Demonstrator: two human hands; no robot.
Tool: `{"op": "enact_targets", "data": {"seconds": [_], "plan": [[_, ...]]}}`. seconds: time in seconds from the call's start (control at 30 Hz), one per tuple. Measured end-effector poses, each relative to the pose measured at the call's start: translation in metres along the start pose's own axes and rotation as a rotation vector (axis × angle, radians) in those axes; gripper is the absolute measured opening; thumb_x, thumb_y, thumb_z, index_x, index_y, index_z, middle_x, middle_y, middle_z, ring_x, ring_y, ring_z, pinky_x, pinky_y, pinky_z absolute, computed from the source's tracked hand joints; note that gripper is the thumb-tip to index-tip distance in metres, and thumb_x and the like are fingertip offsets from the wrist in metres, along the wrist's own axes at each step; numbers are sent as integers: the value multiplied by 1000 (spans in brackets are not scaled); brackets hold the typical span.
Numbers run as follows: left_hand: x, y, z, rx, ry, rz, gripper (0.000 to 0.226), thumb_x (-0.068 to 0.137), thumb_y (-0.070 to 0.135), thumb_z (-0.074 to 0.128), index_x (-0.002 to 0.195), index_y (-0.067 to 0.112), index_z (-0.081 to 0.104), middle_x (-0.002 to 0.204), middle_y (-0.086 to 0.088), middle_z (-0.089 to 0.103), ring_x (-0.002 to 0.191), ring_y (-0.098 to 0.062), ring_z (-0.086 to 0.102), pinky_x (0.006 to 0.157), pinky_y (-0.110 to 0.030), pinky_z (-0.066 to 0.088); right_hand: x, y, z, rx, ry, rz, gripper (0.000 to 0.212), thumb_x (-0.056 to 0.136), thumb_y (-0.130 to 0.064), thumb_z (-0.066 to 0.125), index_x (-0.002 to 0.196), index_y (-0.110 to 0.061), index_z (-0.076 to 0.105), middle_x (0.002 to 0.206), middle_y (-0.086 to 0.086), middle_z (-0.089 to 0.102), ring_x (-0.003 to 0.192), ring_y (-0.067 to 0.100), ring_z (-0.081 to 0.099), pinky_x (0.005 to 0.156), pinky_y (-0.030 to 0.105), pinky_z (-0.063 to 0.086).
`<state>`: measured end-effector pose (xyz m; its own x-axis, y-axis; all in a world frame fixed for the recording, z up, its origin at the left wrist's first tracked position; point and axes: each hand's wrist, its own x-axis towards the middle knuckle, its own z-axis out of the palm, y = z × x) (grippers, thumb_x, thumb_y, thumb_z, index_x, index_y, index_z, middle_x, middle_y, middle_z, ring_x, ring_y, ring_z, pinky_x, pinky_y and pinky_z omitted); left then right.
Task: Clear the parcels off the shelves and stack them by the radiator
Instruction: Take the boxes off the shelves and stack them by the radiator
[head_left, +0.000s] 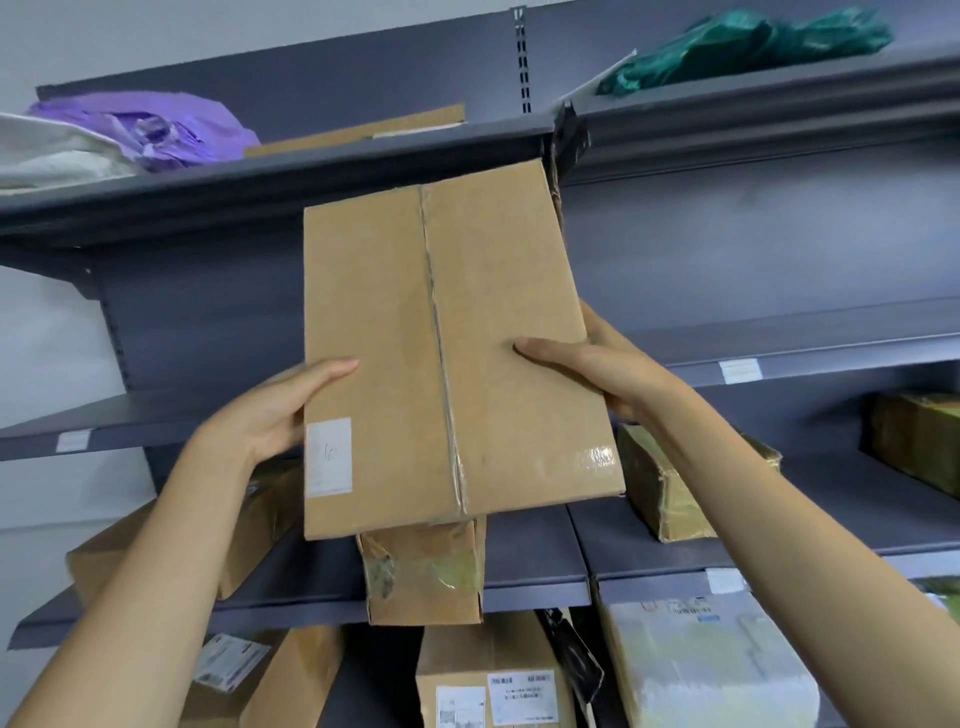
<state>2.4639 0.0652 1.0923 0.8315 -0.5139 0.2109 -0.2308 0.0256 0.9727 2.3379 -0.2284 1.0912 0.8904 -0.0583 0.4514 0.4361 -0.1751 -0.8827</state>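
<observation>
The box is held up in front of the grey shelves, clear of them. The left hand grips its left edge, thumb laid across the top face. The right hand clasps the right edge likewise, fingers hidden behind.

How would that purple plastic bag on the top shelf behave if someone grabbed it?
The purple bag looks crumpled and slumped, so it would probably be floppy and sag from wherever the grip takes it. Its thin, slightly shiny film suggests it may be slippery. It lies partly on a white bag, which might shift or drag along with it.
</observation>
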Motion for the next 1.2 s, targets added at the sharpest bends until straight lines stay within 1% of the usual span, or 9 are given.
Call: {"op": "enact_targets", "data": {"seconds": [0.13, 0.23, 0.33, 0.53, 0.7, 0.83, 0.93, 1.07, 1.2], "plan": [[-3, 19, 49, 62, -90, 24, 40, 57, 42, 77, 93, 25, 74, 97, 2, 75, 86, -9, 72, 62, -20, 56, -42, -16, -38, 3, 95, -10, 57, 76, -30, 75, 125, -34, 46, 105, -15, 69, 87, 1, 70, 61, 17, 55], [1, 32, 113, 111, -191, 7, 56, 50, 48, 81, 102, 30, 69, 103, 6, 73, 93, -9, 70, 67, -22, 56, -91, -27, -88, -11, 193, 33, 58, 74, -32, 76, 125, -30, 48, 111, -8, 69, 95, 10, 69, 74, 27, 57], [6, 40, 206, 114, -321, 8, 46, 59, 44, 74, 102, 27, 69, 105, 7, 73, 94, -6, 69, 74, -22, 50, -160, -43, -150, -37, 312, 98, 58, 76, -28, 74, 127, -25, 48, 113, -4, 68, 97, 12, 69, 73, 27, 57], [-4, 40, 459, 83, -584, -18, 17, 87, 32, 59, 93, 20, 68, 82, 8, 76, 69, -1, 71, 50, -12, 51, -349, -86, -273, -145, 673, 216, 48, 82, -18, 69, 125, -20, 49, 106, -4, 69, 79, 4, 71, 62, 17, 56], [-57, 12, 685, -82, -857, -114, 24, 94, 25, 49, 77, 21, 66, 57, 7, 71, 48, -3, 66, 43, -15, 51, -521, -115, -341, -229, 943, 280, 65, 82, -5, 68, 137, -13, 36, 120, 9, 65, 105, 19, 66, 93, 27, 53], [-104, -22, 827, -88, -1078, -209, 26, 94, 25, 46, 76, 18, 63, 54, 4, 69, 46, -6, 64, 46, -14, 52, -627, -127, -395, -218, 1112, 390, 84, 75, -12, 76, 143, -17, 26, 124, 11, 62, 110, 23, 64, 101, 39, 48], [-122, -41, 911, -69, -1191, -234, 20, 94, 26, 47, 82, 18, 60, 57, 4, 70, 48, -7, 65, 48, -16, 53, -681, -120, -435, -188, 1228, 467, 94, 68, -21, 82, 143, -19, 25, 126, 11, 61, 109, 24, 64, 95, 39, 52], [-109, -56, 1006, -9, -1263, -255, 16, 91, 29, 53, 87, 17, 63, 62, 2, 72, 51, -10, 67, 47, -21, 54, -724, -91, -498, -160, 1337, 503, 95, 66, -27, 83, 142, -16, 27, 121, 9, 64, 103, 19, 67, 78, 28, 57], [-70, -58, 1104, 63, -1370, -237, 23, 91, 37, 52, 90, 17, 64, 67, 1, 73, 56, -10, 69, 49, -22, 56, -744, -68, -584, -113, 1342, 460, 68, 78, -20, 74, 135, -8, 39, 98, 1, 75, 92, 7, 71, 64, 16, 55]]}}
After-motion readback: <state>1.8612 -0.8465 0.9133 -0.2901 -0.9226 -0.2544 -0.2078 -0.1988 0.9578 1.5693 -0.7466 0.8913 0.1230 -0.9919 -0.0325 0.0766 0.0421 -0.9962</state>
